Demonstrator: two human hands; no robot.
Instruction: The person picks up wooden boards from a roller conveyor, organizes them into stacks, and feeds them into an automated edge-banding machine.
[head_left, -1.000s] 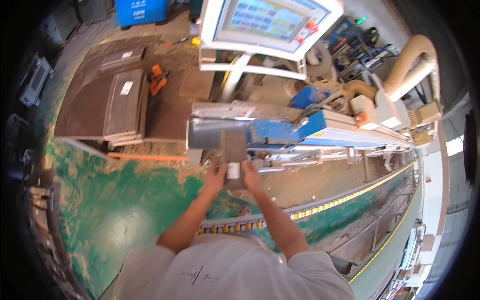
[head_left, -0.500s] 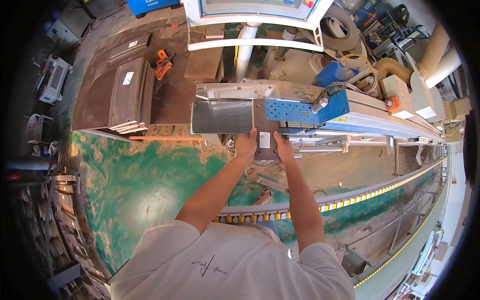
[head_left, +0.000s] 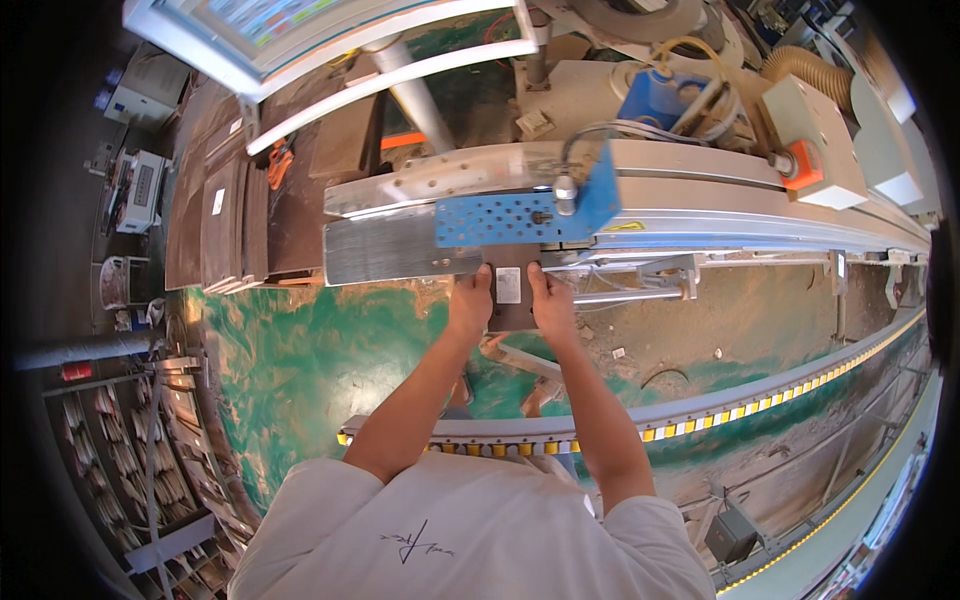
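A narrow dark brown board (head_left: 513, 319) with a white label on top is held flat between my hands. My left hand (head_left: 470, 302) grips its left edge, thumb on the upper face. On the opposite edge, my right hand (head_left: 553, 300) holds it the same way. The board's far end is hidden beneath a blue perforated plate (head_left: 488, 220) on a long edge-working machine. Left of the board lies the machine's smooth metal infeed plate (head_left: 395, 250). Whether the board touches the inner parts under the blue plate cannot be seen.
A control panel on a white frame (head_left: 400, 78) stands at the far left. Stacked brown boards (head_left: 222, 225) lie beyond the infeed plate. A roller rail with yellow wheels (head_left: 690, 422) runs close in front of me. An orange-faced box (head_left: 803, 163) sits on the machine at right.
The board's far end has gone under the blue plate, where it lay exposed before. Both hands keep their grip. The whole view has shifted and turned.
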